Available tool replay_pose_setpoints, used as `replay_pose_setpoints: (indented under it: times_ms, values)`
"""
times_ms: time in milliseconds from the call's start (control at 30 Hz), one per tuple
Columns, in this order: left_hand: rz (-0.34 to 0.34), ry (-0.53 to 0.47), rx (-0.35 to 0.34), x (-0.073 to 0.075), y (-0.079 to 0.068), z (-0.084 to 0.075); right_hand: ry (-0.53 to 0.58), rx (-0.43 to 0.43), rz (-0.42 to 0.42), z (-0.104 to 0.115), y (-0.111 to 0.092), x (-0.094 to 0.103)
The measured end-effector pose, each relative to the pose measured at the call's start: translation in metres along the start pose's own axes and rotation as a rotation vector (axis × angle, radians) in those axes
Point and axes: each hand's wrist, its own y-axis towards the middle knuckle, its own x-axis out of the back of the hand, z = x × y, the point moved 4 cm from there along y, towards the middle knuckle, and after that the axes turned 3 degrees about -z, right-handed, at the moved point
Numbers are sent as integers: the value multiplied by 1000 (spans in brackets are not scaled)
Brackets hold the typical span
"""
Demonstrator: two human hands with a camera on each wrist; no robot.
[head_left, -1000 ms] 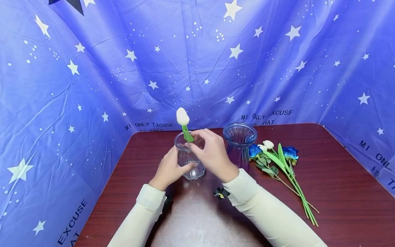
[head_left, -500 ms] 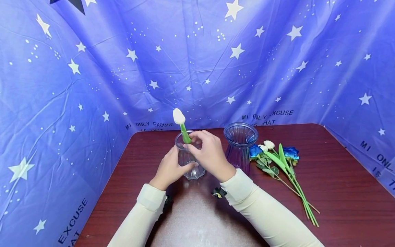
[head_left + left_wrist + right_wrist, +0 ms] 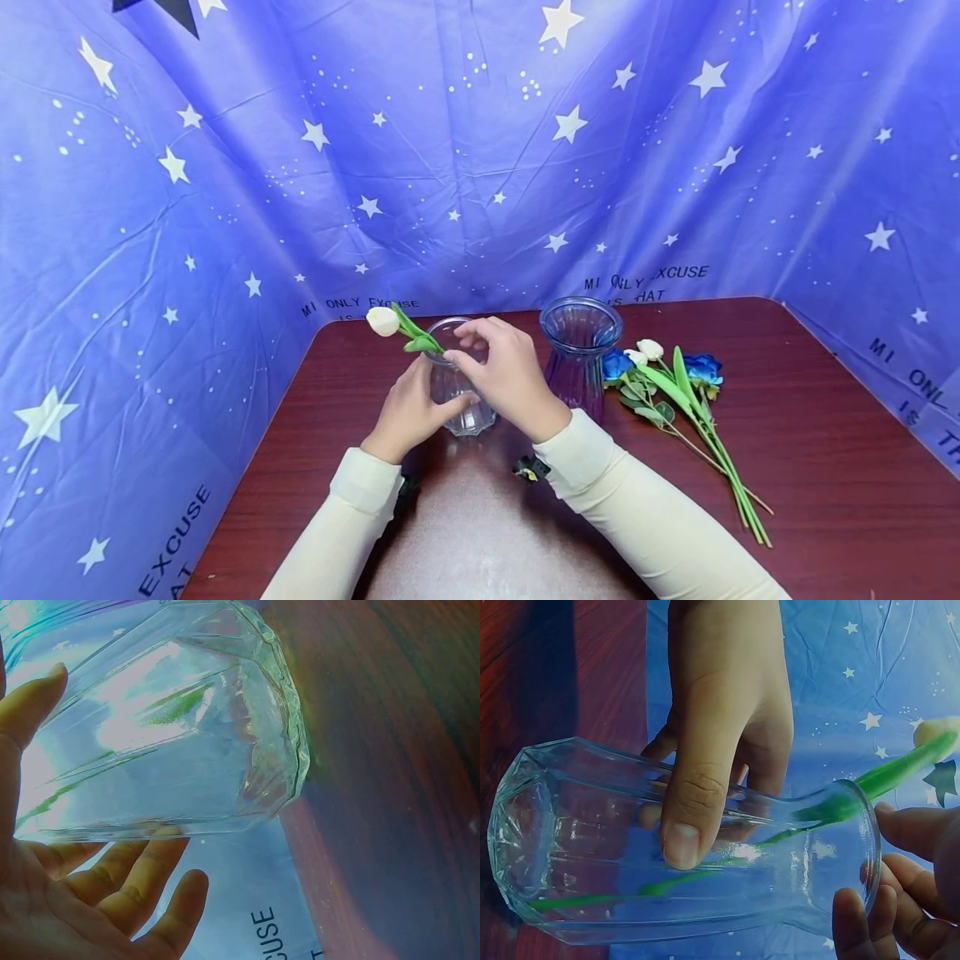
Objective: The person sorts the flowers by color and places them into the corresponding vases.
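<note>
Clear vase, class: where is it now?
In the head view, the clear vase is just left of centre, held by the left hand, left of the blue-rimmed vase.

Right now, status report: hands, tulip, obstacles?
Left hand holds clear vase. Right hand at rim. White tulip leaning left, stem inside. Blue-tinted vase close beside right hand.
</note>
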Motion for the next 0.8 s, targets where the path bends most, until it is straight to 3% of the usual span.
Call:
replay_pose_setpoints:
  times_ms: [500,800]
  values:
    - [27,15,29,-1,-1,0,7,20,-4,3,-6,2]
    - [4,13,19,0,0,0,87,32,2,9,-12,11]
